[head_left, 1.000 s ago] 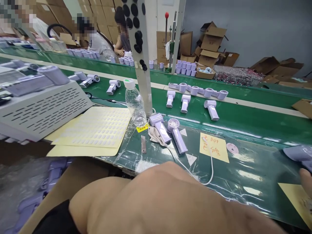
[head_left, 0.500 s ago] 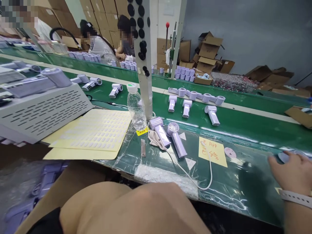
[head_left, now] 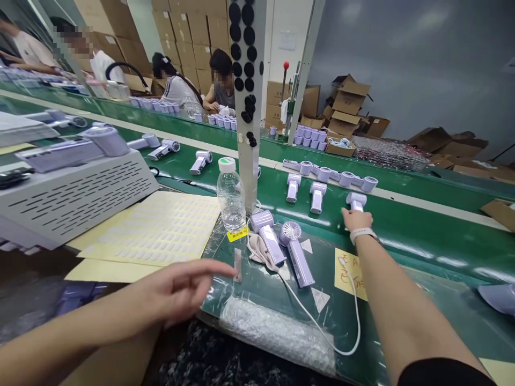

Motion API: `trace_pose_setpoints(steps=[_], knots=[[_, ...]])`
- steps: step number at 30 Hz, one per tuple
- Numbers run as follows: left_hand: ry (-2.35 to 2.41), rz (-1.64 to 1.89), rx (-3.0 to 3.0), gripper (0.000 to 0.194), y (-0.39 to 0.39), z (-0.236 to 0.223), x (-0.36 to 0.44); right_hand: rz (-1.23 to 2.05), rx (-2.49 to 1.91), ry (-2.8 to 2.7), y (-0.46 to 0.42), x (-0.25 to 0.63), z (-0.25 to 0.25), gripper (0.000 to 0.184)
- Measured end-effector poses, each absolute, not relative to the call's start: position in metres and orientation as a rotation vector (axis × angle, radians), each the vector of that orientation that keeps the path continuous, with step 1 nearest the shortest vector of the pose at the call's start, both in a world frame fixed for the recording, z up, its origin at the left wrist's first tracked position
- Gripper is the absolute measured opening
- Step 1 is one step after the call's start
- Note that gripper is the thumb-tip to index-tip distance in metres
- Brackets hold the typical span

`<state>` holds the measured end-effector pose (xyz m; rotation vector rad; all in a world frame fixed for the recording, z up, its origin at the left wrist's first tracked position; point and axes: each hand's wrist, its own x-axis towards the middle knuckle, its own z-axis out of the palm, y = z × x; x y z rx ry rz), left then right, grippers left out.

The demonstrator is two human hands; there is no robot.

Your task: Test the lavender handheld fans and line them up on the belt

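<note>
My right hand (head_left: 358, 220) reaches onto the green conveyor belt, its fingers closed around the handle of a lavender handheld fan (head_left: 356, 200); the hand hides most of that handle. My left hand (head_left: 181, 289) hovers over the near edge of the bench, holding nothing. Its index finger stretches toward a small flat metal strip (head_left: 237, 265), while the other fingers are loosely bent. Between my hands lie a lavender fan (head_left: 269, 238) and a second fan with its radial grille up (head_left: 298, 254), near a white cable (head_left: 298, 297) and a beige cloth (head_left: 258, 250).
A water bottle (head_left: 231, 195) stands by a metal post (head_left: 247, 134). Yellow sticker sheets (head_left: 161, 230) and a slotted grey box (head_left: 84, 198) are at left. More fans (head_left: 317, 197) lie on the belt. Another lavender piece (head_left: 499, 297) rests far right. People sit across the line.
My right hand has moved from the bench's right end, leftward and forward to the fan on the belt. My left hand has come into view. The camera view has shifted slightly.
</note>
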<state>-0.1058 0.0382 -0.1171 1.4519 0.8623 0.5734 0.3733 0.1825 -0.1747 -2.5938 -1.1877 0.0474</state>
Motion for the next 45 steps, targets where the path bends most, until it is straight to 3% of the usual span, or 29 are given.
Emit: trace_pose_setpoints(steps=[3,7,11,15,18,21,25,29,31,33,38,40,45], knots=[[0.992,0.639,1.39,0.043,0.071,-0.117,-0.093,0.101,-2.589,-1.176,0.208,0.327,-0.178,0.034],[0.736,0.72,1.312,0.045,0.073,-0.136,-0.058,0.22,-2.52,-1.229,0.212,0.298,-0.169,0.036],[0.531,0.612,1.173,0.047,0.075,-0.157,-0.068,0.426,-2.352,-1.305,0.176,0.321,-0.139,0.032],[0.661,0.593,1.2,0.037,0.088,-0.147,-0.079,0.577,-2.064,-1.36,0.106,0.328,-0.114,0.028],[0.607,0.675,1.164,0.043,0.078,-0.137,-0.03,0.624,-1.841,-1.454,0.047,0.29,-0.107,0.039],[0.381,0.907,0.897,0.076,0.053,-0.137,0.039,0.533,-1.605,-1.638,-0.004,0.234,-0.111,0.055],[0.454,1.017,0.628,0.059,0.032,-0.145,0.072,0.422,-1.51,-1.834,-0.044,0.202,-0.119,0.075],[0.595,0.886,0.705,0.058,0.036,-0.15,0.036,0.618,-1.552,-1.79,-0.037,0.25,-0.12,0.033],[0.633,0.883,0.799,0.059,0.04,-0.147,0.018,0.524,-1.717,-1.599,-0.016,0.281,-0.126,0.038],[0.624,0.947,0.884,0.059,0.042,-0.141,0.007,0.428,-1.8,-1.496,0.004,0.299,-0.138,0.029],[0.516,1.214,0.898,0.065,0.038,-0.125,0.014,0.489,-1.792,-1.487,-0.002,0.27,-0.157,0.024],[0.465,1.261,0.814,0.063,0.035,-0.121,0.023,0.659,-1.717,-1.5,-0.026,0.245,-0.153,0.016],[0.259,1.298,0.669,0.065,0.031,-0.114,0.048,1.295,-1.318,-1.438,-0.068,0.196,-0.134,0.022]])
